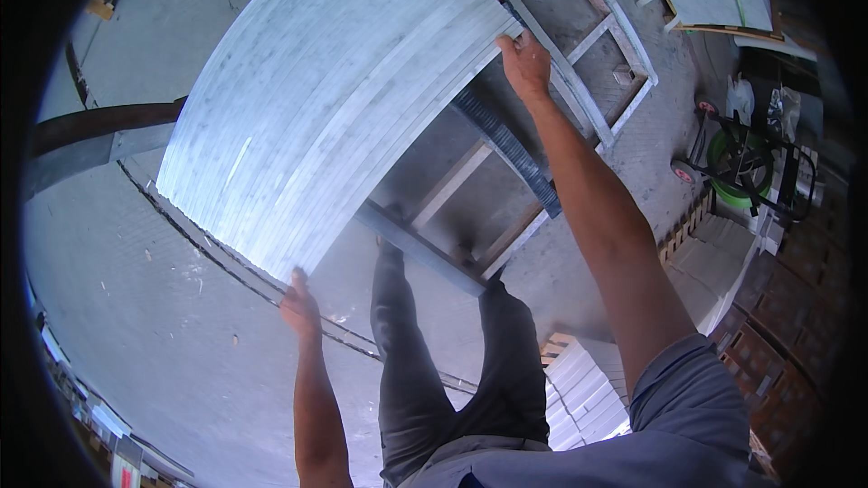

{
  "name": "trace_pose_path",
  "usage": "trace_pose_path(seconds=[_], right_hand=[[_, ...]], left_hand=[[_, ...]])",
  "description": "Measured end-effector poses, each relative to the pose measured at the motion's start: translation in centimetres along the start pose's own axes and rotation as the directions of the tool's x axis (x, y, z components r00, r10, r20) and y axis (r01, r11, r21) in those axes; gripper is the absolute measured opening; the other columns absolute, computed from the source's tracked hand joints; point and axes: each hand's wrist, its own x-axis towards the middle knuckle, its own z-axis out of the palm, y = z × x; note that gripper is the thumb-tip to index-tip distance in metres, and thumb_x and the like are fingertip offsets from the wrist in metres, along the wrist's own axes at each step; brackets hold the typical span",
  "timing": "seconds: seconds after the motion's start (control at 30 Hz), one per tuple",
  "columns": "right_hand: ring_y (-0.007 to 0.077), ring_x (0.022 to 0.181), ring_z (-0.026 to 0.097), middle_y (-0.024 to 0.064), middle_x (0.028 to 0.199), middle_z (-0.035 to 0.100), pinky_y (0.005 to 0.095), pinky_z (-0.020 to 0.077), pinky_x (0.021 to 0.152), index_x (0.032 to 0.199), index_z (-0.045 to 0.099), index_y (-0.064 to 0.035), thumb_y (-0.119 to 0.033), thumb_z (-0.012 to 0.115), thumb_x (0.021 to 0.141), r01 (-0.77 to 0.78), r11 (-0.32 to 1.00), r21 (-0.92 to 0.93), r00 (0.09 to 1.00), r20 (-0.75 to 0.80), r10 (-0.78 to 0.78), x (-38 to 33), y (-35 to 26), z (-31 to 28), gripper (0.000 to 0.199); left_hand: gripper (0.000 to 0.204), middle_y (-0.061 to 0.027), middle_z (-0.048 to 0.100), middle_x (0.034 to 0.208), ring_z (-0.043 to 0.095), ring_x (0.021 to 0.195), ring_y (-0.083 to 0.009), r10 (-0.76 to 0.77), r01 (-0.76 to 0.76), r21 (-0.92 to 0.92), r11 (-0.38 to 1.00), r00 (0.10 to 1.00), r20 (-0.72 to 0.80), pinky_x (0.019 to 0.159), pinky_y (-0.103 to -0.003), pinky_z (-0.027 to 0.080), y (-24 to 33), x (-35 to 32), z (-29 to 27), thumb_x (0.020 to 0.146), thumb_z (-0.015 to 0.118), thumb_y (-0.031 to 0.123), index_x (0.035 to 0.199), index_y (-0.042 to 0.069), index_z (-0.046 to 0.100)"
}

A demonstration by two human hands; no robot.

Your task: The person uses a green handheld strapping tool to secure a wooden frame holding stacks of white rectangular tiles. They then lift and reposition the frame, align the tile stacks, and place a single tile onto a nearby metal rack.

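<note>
Several long pale grey strips [298, 90] with streaked, stone-like faces lie side by side across a metal frame [425, 253]. The near strip [380, 169] runs slantwise between my two hands. My left hand [301, 309] is closed on its near-left end, thumb on top. At the far-right end, my right hand [527, 65] has its fingers closed around the strip's corner. The fingers under the strip are hidden at both ends. A dark ribbed pad [511, 152] covers a frame bar below my right hand.
Past the strips, another metal frame [624, 45] stands on the concrete floor [181, 325]. A dark metal beam [108, 126] reaches in from the left. On the right are a wheeled cart with a green reel [741, 163] and stacked pale tiles [710, 258]. More pale stacks [583, 398] stand beside my legs.
</note>
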Motion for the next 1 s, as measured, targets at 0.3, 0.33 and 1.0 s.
trace_pose_path(seconds=[0.3, 0.33, 1.0], right_hand=[[0.0387, 0.086, 0.067, 0.0201, 0.088, 0.069, 0.0448, 0.0512, 0.078, 0.092, 0.061, 0.0037, -0.038, 0.061, 0.082, -0.015, 0.996, -0.084, 0.999, -0.049, 0.01, -0.5, -1.5, -0.2, 0.043], [0.0386, 0.083, 0.066, 0.0186, 0.084, 0.069, 0.0448, 0.0507, 0.075, 0.086, 0.06, 0.0027, -0.039, 0.061, 0.082, -0.041, 0.997, -0.072, 0.997, -0.066, 0.036, -0.7, -1.7, -0.2, 0.042], [0.0387, 0.091, 0.068, 0.0233, 0.095, 0.07, 0.0431, 0.0523, 0.08, 0.101, 0.062, 0.0046, -0.035, 0.064, 0.077, -0.05, 0.989, -0.138, 0.99, -0.135, 0.031, -4.6, -7.7, -2.0, 0.046]], left_hand=[[0.078, -0.0277, 0.066, 0.077, 0.062, 0.075, -0.0459, 0.05, -0.053, 0.07, 0.996, 0.998, 0.044, 0.071, -0.05, 0.047, -0.3, 0.4, -0.7, 0.095, 0.04, 0.063, 0.082, -0.008, 0.069], [0.078, -0.0279, 0.066, 0.078, 0.062, 0.076, -0.0459, 0.042, -0.048, 0.084, 0.995, 0.996, 0.075, 0.072, -0.05, 0.047, -0.2, 0.5, -1.0, 0.095, 0.04, 0.064, 0.083, -0.008, 0.069], [0.043, -0.0181, 0.068, 0.089, 0.062, 0.085, -0.0367, 0.33, -0.273, 0.258, 0.927, 0.919, -0.215, 0.08, -0.048, 0.047, 2.7, -1.3, -2.7, 0.094, 0.058, 0.038, 0.084, -0.002, 0.067]])
